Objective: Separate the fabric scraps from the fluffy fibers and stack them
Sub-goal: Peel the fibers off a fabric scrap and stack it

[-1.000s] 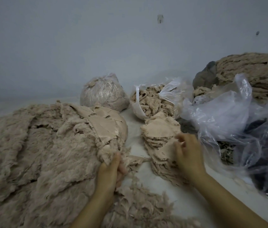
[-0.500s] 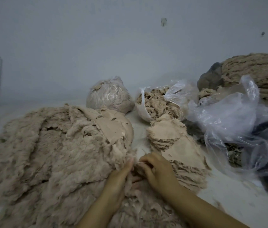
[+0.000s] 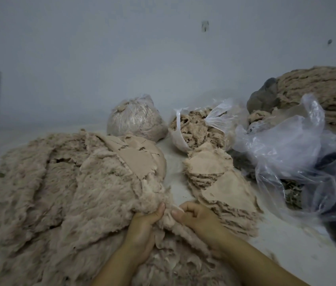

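Together, left hand (image 3: 142, 228) and right hand (image 3: 198, 218) curl tight, pinching one scrap (image 3: 168, 217) at the fluffy pile's (image 3: 70, 193) edge, six o'clock; the stack (image 3: 224, 188) lies at three o'clock.

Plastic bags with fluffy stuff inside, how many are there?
2. A tied-shut bag sits by the wall, behind the big fluffy pile. An open bag sits right of it. The crumpled plastic further right may hide more.
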Demonstrator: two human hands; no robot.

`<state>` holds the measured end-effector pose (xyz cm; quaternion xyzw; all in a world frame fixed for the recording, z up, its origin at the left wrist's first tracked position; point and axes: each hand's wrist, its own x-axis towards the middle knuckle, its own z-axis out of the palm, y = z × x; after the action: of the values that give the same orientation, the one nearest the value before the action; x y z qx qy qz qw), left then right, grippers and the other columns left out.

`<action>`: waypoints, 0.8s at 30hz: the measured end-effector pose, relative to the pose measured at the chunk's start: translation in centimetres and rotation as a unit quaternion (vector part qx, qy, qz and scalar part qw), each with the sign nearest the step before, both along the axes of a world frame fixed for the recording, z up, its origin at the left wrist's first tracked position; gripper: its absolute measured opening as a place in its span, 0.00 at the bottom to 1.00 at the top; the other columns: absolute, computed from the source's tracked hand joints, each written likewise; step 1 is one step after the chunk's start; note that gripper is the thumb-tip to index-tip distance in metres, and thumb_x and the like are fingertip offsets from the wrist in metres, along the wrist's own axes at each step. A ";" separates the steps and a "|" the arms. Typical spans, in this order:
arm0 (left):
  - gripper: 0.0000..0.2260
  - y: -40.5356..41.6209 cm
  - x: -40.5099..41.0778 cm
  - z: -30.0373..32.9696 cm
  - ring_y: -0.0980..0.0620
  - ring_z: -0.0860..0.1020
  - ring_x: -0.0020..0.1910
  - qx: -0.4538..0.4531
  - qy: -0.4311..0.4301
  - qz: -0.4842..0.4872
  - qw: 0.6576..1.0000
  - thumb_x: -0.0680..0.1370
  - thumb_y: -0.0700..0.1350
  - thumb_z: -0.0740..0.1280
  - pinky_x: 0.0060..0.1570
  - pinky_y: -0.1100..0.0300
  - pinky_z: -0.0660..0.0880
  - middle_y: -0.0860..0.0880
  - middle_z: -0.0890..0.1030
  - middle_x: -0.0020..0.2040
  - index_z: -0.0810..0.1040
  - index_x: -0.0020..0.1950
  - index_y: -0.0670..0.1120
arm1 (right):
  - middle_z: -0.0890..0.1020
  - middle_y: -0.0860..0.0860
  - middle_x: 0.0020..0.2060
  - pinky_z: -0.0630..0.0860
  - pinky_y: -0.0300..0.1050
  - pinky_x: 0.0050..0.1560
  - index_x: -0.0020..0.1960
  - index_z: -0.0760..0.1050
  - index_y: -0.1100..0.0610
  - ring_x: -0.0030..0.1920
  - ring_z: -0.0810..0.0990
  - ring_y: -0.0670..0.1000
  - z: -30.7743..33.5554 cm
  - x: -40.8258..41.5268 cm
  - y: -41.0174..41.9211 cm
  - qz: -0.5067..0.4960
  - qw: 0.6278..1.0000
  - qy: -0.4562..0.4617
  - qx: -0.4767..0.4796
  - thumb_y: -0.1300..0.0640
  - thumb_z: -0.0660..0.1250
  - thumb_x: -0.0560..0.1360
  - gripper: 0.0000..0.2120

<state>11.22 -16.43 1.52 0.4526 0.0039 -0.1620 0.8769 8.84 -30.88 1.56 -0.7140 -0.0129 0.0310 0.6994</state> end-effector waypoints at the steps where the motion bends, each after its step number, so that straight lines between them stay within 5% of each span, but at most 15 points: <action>1: 0.11 0.0 0.2 0.1 0.43 0.84 0.43 -0.001 0.000 0.034 0.999 0.75 0.36 0.63 0.37 0.54 0.82 0.36 0.83 0.46 0.78 0.53 0.33 | 0.70 0.47 0.27 0.62 0.37 0.29 0.38 0.72 0.57 0.29 0.66 0.45 -0.2 0.1 0.0 -0.019 1.000 -0.023 -0.001 0.54 0.70 0.74 0.10; 4: 0.11 0.7 1.3 0.7 0.51 0.79 0.26 -0.078 0.032 0.122 0.989 0.77 0.30 0.54 0.26 0.66 0.75 0.39 0.79 0.33 0.75 0.43 0.35 | 0.68 0.53 0.30 0.62 0.42 0.32 0.38 0.69 0.57 0.33 0.65 0.51 -0.1 0.1 -0.4 -0.076 0.993 -0.084 0.032 0.53 0.69 0.73 0.11; 7: 0.11 1.8 2.4 0.5 0.59 0.62 0.16 -0.146 0.090 0.106 0.980 0.76 0.34 0.53 0.15 0.69 0.56 0.50 0.67 0.24 0.66 0.37 0.44 | 0.69 0.55 0.32 0.65 0.40 0.33 0.38 0.70 0.59 0.34 0.66 0.51 0.2 -0.3 -2.0 -0.109 0.988 -0.106 0.028 0.51 0.67 0.71 0.12; 9: 0.14 1.7 2.0 0.1 0.57 0.65 0.18 -0.064 0.079 0.026 0.994 0.81 0.48 0.57 0.16 0.68 0.59 0.48 0.71 0.27 0.74 0.42 0.41 | 0.72 0.54 0.32 0.67 0.36 0.32 0.40 0.71 0.59 0.33 0.70 0.49 0.1 -0.4 -2.7 -0.093 0.990 -0.102 0.031 0.56 0.69 0.73 0.09; 11: 0.23 0.7 1.0 -0.2 0.46 0.79 0.32 0.019 0.052 -0.085 0.995 0.77 0.58 0.61 0.29 0.60 0.77 0.39 0.81 0.40 0.81 0.52 0.38 | 0.77 0.54 0.36 0.72 0.38 0.34 0.44 0.73 0.59 0.36 0.75 0.49 -0.3 -0.6 -2.4 -0.045 0.994 -0.074 0.074 0.59 0.73 0.69 0.10; 13: 0.23 0.1 -0.2 0.1 0.37 0.80 0.54 0.032 0.041 -0.140 0.989 0.77 0.53 0.63 0.51 0.48 0.79 0.30 0.78 0.56 0.78 0.58 0.33 | 0.80 0.52 0.39 0.74 0.41 0.37 0.47 0.75 0.56 0.39 0.78 0.49 -0.8 -0.8 -1.6 -0.016 0.996 -0.065 0.065 0.61 0.77 0.65 0.14; 14: 0.21 0.1 -0.4 0.3 0.35 0.79 0.56 0.033 0.038 -0.121 0.991 0.76 0.48 0.65 0.54 0.47 0.78 0.29 0.77 0.57 0.77 0.59 0.31 | 0.80 0.50 0.39 0.75 0.41 0.37 0.48 0.76 0.54 0.40 0.78 0.48 -0.9 -0.8 -1.3 -0.015 0.997 -0.066 0.045 0.63 0.78 0.65 0.16; 18: 0.20 0.2 0.1 0.0 0.35 0.79 0.55 -0.001 0.007 -0.014 1.000 0.71 0.36 0.67 0.58 0.41 0.75 0.30 0.78 0.56 0.73 0.61 0.30 | 0.79 0.56 0.44 0.78 0.42 0.38 0.53 0.74 0.53 0.40 0.80 0.49 -1.3 -0.8 -1.0 -0.066 0.996 -0.041 0.050 0.63 0.78 0.65 0.21; 21: 0.18 0.1 0.1 0.0 0.37 0.80 0.53 -0.011 -0.001 -0.010 1.000 0.70 0.33 0.67 0.51 0.46 0.79 0.31 0.79 0.54 0.75 0.59 0.31 | 0.78 0.60 0.38 0.74 0.43 0.34 0.46 0.75 0.61 0.35 0.77 0.52 -1.5 -0.8 -0.8 -0.091 0.990 0.020 0.107 0.49 0.78 0.59 0.23; 24: 0.19 0.0 0.0 0.0 0.37 0.82 0.47 -0.001 0.016 -0.046 0.999 0.64 0.30 0.66 0.46 0.48 0.81 0.31 0.81 0.51 0.77 0.55 0.29 | 0.79 0.59 0.34 0.73 0.42 0.32 0.44 0.76 0.63 0.33 0.76 0.53 -1.4 -0.6 -0.7 -0.085 0.980 0.030 0.175 0.52 0.76 0.60 0.20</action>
<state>11.18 -16.43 1.50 0.4489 -0.0033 -0.2094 0.8687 8.29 -31.55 0.15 -0.5777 0.0635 -0.0093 0.8137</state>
